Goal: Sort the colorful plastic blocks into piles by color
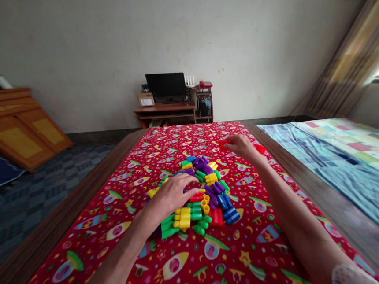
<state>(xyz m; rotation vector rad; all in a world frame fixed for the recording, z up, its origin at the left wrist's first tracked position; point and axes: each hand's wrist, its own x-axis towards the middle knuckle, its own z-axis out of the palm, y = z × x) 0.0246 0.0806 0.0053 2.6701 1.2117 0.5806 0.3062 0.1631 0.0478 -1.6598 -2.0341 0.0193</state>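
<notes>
Plastic pieces in green, yellow, red, blue and purple lie heaped mid-table, among them a yellow piece (184, 217) and a blue piece (231, 215). Over the heap's left part is my left hand (175, 192), its fingers apart and curved above a red piece (197, 196); nothing shows in its grasp. My right hand (241, 145) is beyond the heap to the right, fingers closed on a red piece (223, 144). Another red piece (260, 148) lies just right of that wrist, partly hidden.
A red patterned cloth (173, 265) covers the table. Behind stands a desk (166, 109) with a monitor (166, 85). A wooden cabinet (19, 130) is at the left, and a bed (353, 154) at the right.
</notes>
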